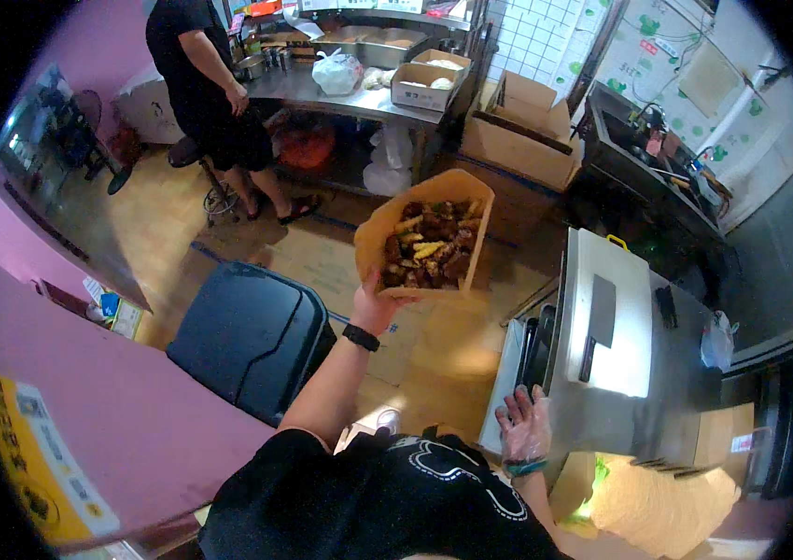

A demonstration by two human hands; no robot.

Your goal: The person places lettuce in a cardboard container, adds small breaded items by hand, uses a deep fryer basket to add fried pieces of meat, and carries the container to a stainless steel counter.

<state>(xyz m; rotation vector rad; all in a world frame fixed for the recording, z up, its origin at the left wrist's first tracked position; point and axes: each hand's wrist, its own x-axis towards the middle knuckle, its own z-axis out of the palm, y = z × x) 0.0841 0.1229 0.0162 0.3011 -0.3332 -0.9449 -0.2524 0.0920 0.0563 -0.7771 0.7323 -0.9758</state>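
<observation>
My left hand point(373, 308), with a black band on its wrist, holds a brown paper food box point(377, 234) from its near lower side. Inside the box lie fried food pieces point(428, 248), dark brown and yellowish, which look like fries mixed with sauced chunks. The box is tipped so that its inside faces me. My right hand point(525, 425) wears a clear plastic glove with reddish smears. Its fingers are a little apart, with nothing seen in them. It hovers beside the stainless-steel counter point(571, 420); whether it touches the edge I cannot tell.
A white cutting board point(631, 308) with a knife point(587, 359) is on the counter. A dark lidded bin point(249, 329) stands left. Farther off, a person point(207, 91) stands by a steel worktable point(298, 91). Cardboard boxes point(519, 147) and a sink point(606, 112) are at the back right.
</observation>
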